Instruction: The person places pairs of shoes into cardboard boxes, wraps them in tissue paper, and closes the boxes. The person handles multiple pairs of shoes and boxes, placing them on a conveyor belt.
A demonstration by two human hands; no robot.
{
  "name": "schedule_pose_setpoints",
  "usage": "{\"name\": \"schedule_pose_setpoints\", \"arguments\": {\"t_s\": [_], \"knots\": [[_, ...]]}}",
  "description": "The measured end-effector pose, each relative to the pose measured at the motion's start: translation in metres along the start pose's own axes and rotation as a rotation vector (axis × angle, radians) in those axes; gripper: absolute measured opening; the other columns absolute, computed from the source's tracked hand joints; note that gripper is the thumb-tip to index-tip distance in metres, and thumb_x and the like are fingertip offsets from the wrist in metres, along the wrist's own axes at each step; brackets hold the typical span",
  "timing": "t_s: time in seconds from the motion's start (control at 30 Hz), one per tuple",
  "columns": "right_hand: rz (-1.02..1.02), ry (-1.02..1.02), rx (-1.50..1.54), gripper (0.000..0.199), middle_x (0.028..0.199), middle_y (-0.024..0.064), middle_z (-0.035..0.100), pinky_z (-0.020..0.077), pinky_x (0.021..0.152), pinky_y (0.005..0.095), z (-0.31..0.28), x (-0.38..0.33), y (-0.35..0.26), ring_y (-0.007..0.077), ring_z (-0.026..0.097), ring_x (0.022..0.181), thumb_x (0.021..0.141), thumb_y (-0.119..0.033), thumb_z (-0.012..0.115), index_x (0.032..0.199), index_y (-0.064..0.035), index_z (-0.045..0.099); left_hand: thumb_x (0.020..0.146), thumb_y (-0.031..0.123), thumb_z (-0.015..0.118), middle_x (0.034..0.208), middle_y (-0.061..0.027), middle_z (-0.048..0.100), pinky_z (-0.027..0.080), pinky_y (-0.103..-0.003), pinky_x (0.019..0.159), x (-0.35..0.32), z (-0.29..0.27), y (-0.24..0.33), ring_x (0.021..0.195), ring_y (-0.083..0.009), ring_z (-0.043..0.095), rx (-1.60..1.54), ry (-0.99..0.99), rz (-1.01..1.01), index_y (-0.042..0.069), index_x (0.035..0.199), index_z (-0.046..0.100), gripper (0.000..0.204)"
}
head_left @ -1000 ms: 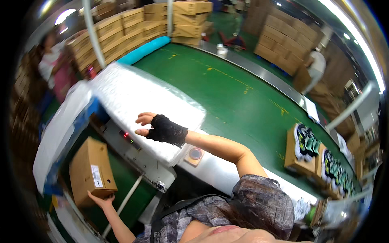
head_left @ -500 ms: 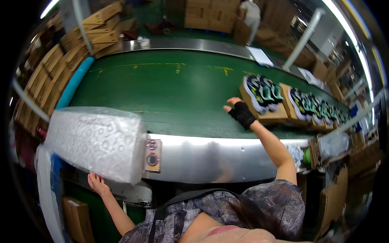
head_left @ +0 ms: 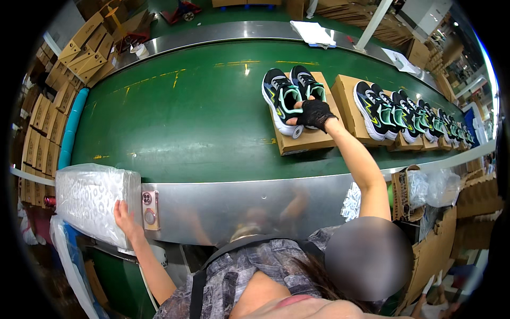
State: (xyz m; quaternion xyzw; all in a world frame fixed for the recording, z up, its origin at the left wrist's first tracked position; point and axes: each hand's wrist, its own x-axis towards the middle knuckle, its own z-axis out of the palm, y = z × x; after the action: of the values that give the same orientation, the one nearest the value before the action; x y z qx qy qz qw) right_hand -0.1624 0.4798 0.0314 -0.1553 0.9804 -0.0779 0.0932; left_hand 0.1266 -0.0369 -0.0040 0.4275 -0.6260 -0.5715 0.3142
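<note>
My right hand, in a black fingerless glove, grips a pair of sneakers by the heels. These sneakers are black and grey with mint-green linings, yellow accents and white soles. They rest on a brown cardboard shoebox on the green conveyor belt. My bare left hand is open, its fingers stretched against the side of a clear plastic pack of white patterned sheets.
A row of similar sneakers on boxes continues to the right. A pink-cased phone lies on the metal edge. Small white packets lie nearer my right arm. Stacked shoeboxes stand left, papers lie on the far ledge.
My right hand has reached onto the sneakers and closed on their heels. My left hand has risen from below the plastic pack to its side. The view has shifted.
</note>
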Motion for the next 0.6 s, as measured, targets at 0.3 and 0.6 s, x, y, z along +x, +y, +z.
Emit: {"name": "schedule_pose_setpoints", "arguments": {"t_s": [0.3,0.6], "knots": [[-0.064,-0.168,0.623,0.045,0.081,0.0094,0.064,0.0443,0.073,0.0283,-0.079,-0.038,-0.016,0.0184,0.059,0.076,0.063,-0.037,0.074,0.091,-0.0036,0.065,0.083,0.021,0.058,0.103,-0.0036,0.057,0.039,-0.028,0.082,-0.058,0.112,0.034,0.098,-0.0118,0.050,0.062,-0.501,0.053,0.003,0.107,0.056,0.029],[-0.931,-0.027,0.257,0.034,0.075,0.0123,0.052,0.0447,0.066,0.0376,0.048,-0.155,-0.102,0.0285,0.055,0.075,0.064,-0.040,0.066,0.077,-0.0092,0.060,0.083,0.019,0.057,0.121,-0.0157,0.049,0.035,-0.033,0.093,-0.149,0.243,0.025,0.110,-0.0285,0.048,0.262,-1.089,0.824,0.001,0.104,0.058,0.028]]}}
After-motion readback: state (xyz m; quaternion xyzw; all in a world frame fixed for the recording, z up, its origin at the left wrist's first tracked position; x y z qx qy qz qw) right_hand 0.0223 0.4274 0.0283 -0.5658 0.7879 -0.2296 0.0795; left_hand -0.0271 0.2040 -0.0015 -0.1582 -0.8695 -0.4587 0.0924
